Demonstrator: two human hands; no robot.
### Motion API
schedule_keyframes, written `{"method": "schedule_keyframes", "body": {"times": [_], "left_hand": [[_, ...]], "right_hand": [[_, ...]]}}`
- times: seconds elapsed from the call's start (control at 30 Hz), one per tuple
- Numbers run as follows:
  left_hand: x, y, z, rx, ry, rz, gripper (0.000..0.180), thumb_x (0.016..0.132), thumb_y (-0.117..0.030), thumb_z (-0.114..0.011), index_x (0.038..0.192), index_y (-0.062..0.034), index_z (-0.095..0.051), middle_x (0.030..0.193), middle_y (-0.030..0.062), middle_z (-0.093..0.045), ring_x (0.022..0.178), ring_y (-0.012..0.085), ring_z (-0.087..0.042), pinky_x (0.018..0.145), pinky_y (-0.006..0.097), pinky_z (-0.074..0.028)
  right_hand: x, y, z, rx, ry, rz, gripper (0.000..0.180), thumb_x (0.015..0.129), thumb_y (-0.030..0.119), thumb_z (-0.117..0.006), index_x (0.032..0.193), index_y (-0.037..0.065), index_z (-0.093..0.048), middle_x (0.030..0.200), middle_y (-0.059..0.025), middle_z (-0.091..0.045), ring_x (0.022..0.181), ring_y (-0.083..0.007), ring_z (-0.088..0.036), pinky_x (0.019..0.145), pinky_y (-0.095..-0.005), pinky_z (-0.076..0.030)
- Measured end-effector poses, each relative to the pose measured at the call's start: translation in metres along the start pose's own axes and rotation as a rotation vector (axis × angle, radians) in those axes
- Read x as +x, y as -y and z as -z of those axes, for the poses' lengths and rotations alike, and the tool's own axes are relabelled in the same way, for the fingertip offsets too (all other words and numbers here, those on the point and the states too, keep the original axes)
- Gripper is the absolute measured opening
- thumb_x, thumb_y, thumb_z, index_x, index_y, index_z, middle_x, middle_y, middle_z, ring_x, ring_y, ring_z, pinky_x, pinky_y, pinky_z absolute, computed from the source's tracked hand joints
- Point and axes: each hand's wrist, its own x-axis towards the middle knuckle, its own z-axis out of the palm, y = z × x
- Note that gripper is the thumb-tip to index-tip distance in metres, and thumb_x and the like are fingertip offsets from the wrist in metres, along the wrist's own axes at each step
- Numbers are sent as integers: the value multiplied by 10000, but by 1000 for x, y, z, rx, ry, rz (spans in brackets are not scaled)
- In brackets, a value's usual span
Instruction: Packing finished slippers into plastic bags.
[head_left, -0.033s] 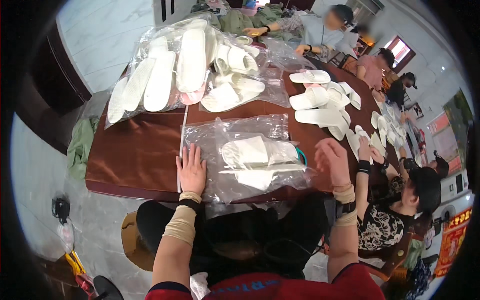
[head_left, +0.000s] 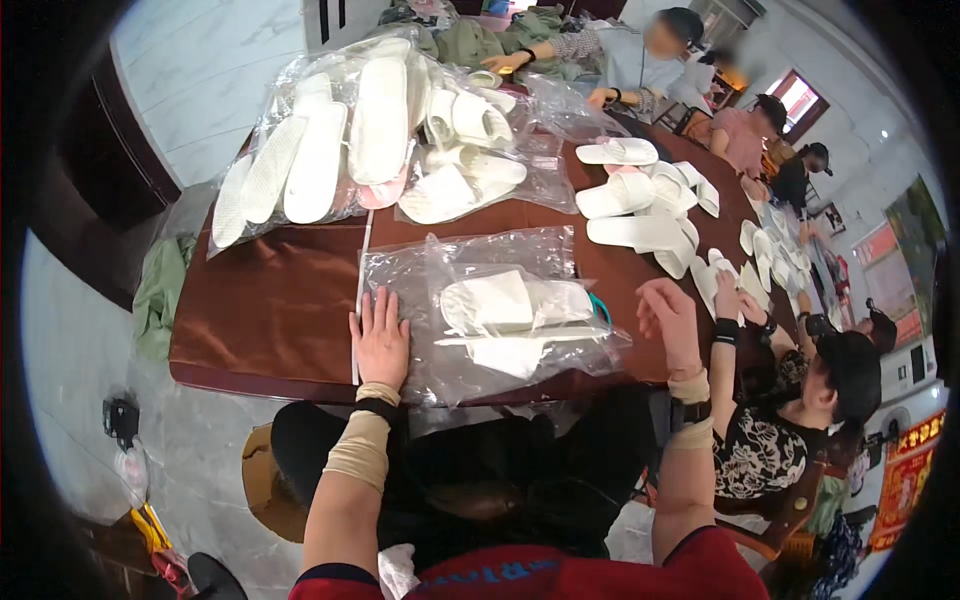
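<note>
A pair of white slippers lies inside a clear plastic bag on the table in front of me. A bit of green shows at the slippers' right end. Flat on the bag's left edge rests my left hand, its fingers stretched and spread. My right hand is just beyond the bag's right end, with the fingers loosely bent and nothing seen in them. Whether it touches the table is hard to tell.
Bagged white slippers are heaped at the far left of the brown table. Loose white slippers lie to the right. A co-worker handles slippers close on my right; another person works across the table. A cardboard box stands below.
My right hand has shifted slightly to the right, away from the bag's end. My left hand and the bagged slippers stay in place.
</note>
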Motion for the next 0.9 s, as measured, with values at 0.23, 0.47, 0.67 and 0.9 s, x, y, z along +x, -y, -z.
{"method": "schedule_keyframes", "body": {"times": [0.23,0.47,0.67,0.9], "left_hand": [[6,-11,-4,-1,15,-18,528,1034,-310,-549,1524,-126,-478,1651,78,-388,1542,315,-305,1248,544,-234],[1,-4,-5,24,15,-2,543,1017,-312,-576,1520,-124,-491,1647,66,-396,1534,315,-322,1247,546,-235],[5,-9,-9,35,26,-8,546,1016,-311,-580,1521,-123,-489,1648,65,-397,1537,318,-318,1241,552,-240],[7,-9,-5,26,24,-18,548,1013,-314,-582,1518,-119,-492,1646,75,-399,1539,321,-316,1241,554,-242]], "right_hand": [[9,-101,1,-294,167,237,213,896,118,-728,1077,18,-678,915,-50,-683,858,-132,-632,808,-286,-512],[35,-106,-23,19,93,93,231,976,210,-708,1046,-3,-650,871,-24,-638,835,-93,-571,769,-269,-484],[53,-188,-34,-204,-81,-134,479,919,384,-759,1148,-24,-658,957,-182,-709,870,-249,-674,822,-366,-531],[82,-203,-38,195,59,-168,536,893,414,-798,1181,-18,-666,1080,-180,-725,959,-283,-694,882,-369,-537]]}}
